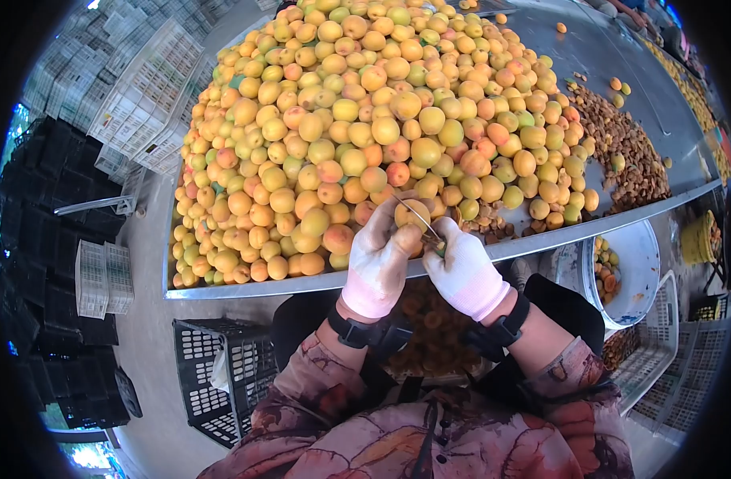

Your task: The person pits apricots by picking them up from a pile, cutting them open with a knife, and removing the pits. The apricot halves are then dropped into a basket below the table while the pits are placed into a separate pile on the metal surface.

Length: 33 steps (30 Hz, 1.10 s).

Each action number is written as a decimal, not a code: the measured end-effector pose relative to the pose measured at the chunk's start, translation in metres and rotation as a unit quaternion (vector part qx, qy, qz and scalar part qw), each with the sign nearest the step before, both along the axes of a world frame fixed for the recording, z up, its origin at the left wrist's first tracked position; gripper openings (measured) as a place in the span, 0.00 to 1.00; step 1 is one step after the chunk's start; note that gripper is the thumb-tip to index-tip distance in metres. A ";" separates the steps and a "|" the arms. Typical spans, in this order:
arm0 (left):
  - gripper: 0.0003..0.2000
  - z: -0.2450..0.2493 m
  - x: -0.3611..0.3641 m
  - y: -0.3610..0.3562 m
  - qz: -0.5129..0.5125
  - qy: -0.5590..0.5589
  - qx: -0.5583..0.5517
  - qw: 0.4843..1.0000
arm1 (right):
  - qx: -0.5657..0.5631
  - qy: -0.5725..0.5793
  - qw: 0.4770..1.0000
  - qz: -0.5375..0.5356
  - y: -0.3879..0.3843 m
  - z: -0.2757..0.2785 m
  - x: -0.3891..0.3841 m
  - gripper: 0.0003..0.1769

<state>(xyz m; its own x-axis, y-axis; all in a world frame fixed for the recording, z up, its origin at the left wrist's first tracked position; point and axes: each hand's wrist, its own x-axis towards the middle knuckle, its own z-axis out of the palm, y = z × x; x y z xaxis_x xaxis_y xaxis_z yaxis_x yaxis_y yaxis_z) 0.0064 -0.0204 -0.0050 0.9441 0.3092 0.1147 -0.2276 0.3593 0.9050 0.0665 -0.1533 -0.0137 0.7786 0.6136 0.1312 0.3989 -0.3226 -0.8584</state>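
Both of my hands wear white gloves and meet at the front edge of the metal table, just over its rim [317, 284]. In my left hand [379, 262] is a yellow-orange apricot [413, 214], gripped between thumb and fingers. My right hand [464, 273] is closed on a small knife [426, 227], whose thin blade lies across the apricot. Its handle is mostly hidden in my fingers. Directly behind my hands rises a big heap of apricots [333, 136]. Below them, between my knees, more apricot pieces [433, 327] lie in shadow.
Brown pits [621, 148] are piled on the table's right side. A white bucket [638, 275] holding fruit stands at lower right, beside a pale crate [657, 351]. At lower left is a black crate [209, 375]. Stacked white crates [150, 96] and black crates [54, 239] line the left.
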 end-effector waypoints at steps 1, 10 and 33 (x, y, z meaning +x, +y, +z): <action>0.26 -0.002 0.000 0.000 -0.005 0.004 -0.023 1.000 | -0.003 0.013 1.000 0.000 0.001 0.000 0.000 0.18; 0.23 -0.004 0.006 0.015 -0.010 0.046 0.086 0.995 | 0.010 0.052 0.998 0.022 0.005 0.003 0.005 0.18; 0.24 -0.019 0.011 0.013 0.060 0.029 0.044 0.997 | -0.111 -0.032 0.993 0.007 0.008 0.014 0.001 0.15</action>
<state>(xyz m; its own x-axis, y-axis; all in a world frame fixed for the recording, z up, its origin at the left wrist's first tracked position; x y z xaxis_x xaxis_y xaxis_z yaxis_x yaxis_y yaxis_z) 0.0178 -0.0073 -0.0239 0.9064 0.4119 0.0934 -0.2112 0.2506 0.9448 0.0674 -0.1448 0.0000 0.7640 0.6439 0.0406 0.4561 -0.4944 -0.7399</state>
